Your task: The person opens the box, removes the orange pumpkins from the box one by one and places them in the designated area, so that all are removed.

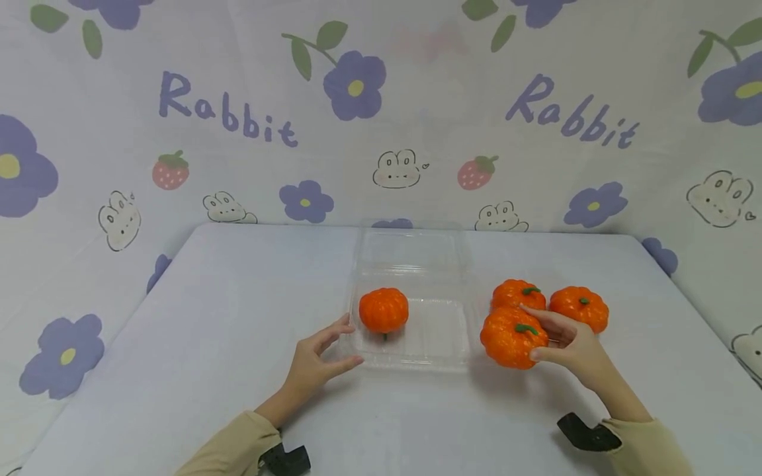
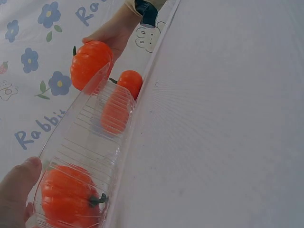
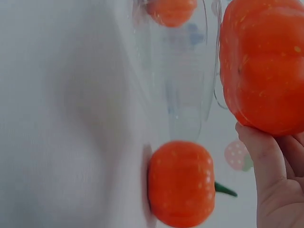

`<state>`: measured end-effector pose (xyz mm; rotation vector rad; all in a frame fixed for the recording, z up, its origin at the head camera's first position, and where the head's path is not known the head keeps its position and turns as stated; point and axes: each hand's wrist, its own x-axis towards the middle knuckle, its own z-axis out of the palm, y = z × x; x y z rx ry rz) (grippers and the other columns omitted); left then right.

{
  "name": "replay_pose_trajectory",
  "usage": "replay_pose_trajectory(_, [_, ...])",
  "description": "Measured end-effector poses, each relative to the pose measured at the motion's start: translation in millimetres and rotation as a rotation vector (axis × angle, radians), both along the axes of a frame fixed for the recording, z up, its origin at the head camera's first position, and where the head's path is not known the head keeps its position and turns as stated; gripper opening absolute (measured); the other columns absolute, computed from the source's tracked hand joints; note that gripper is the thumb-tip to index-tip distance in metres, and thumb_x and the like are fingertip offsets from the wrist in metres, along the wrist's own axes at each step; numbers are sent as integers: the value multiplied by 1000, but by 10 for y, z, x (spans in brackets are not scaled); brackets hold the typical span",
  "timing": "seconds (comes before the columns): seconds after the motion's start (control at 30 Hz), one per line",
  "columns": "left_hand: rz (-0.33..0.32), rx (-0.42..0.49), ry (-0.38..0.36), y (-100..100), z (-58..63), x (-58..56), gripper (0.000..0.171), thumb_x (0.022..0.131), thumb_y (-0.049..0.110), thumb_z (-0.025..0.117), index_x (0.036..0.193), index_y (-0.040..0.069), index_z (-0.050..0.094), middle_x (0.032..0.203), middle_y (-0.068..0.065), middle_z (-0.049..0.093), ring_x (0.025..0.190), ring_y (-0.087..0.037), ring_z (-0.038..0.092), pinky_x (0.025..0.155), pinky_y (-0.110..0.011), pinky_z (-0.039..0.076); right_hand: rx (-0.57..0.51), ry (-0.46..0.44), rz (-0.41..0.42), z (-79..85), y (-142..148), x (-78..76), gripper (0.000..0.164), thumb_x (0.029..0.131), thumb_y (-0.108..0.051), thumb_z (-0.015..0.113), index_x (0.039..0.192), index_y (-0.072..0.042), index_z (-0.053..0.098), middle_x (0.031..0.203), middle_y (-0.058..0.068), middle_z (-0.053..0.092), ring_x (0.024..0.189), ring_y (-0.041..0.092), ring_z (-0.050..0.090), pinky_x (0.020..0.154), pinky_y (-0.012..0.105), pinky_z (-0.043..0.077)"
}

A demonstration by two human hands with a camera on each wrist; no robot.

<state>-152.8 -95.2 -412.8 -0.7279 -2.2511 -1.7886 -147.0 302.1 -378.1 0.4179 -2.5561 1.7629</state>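
Observation:
My right hand grips an orange toy pumpkin with a green stem, thumb and fingers on its right side. In the right wrist view this pumpkin is raised off the white table. My left hand is at the left side of a clear plastic clamshell box, fingers and thumb spread, fingertips right at its rim. The box's lid is folded back, away from me. Another pumpkin lies in the left part of the box, its stem towards me.
Two more pumpkins stand on the table to the right of the box: one behind the held pumpkin, the other farther right. A white cloth printed with flowers, rabbits and strawberries hangs behind the table.

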Motion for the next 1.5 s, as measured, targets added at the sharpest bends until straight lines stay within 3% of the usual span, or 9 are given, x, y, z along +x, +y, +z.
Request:
replay_pose_trajectory(0.27, [0, -4, 9, 7, 2, 19, 41, 67, -6, 75, 103, -10, 58, 121, -28, 47, 113, -37, 44, 92, -45, 36, 79, 1, -44, -34, 156, 20, 55, 76, -3, 70, 121, 13, 44, 109, -23, 52, 90, -2, 54, 73, 16, 48])
replay_pose_trajectory(0.5, [9, -4, 0, 3, 2, 22, 41, 66, -7, 75, 104, -8, 59, 121, -29, 47, 114, -37, 43, 93, -43, 35, 87, -31, -47, -58, 247, -17, 51, 72, -1, 73, 117, 7, 49, 119, 0, 55, 93, -5, 52, 75, 14, 46])
replay_pose_trajectory(0.8, [10, 0, -20, 2, 5, 33, 42, 67, -4, 75, 105, -10, 58, 123, -26, 46, 116, -34, 43, 95, -42, 34, 161, -71, -64, -118, 315, -49, 50, 73, -4, 73, 114, 11, 49, 116, 6, 55, 91, -6, 51, 76, 12, 44])
replay_pose_trajectory(1.0, [15, -10, 3, 5, 12, 28, 40, 67, -4, 75, 104, -6, 59, 123, -26, 47, 116, -33, 43, 95, -44, 32, 193, -71, -68, -157, 359, -76, 50, 73, -7, 73, 114, 10, 49, 119, 21, 51, 91, -7, 50, 75, 13, 45])
replay_pose_trajectory(1.5, [13, -15, 1, -1, -3, 2, 40, 68, -3, 75, 104, -7, 59, 123, -25, 47, 116, -32, 43, 96, -45, 32, 212, -131, -59, -205, 405, -114, 49, 76, -10, 72, 113, 10, 47, 118, 28, 48, 89, -4, 51, 75, 16, 46])
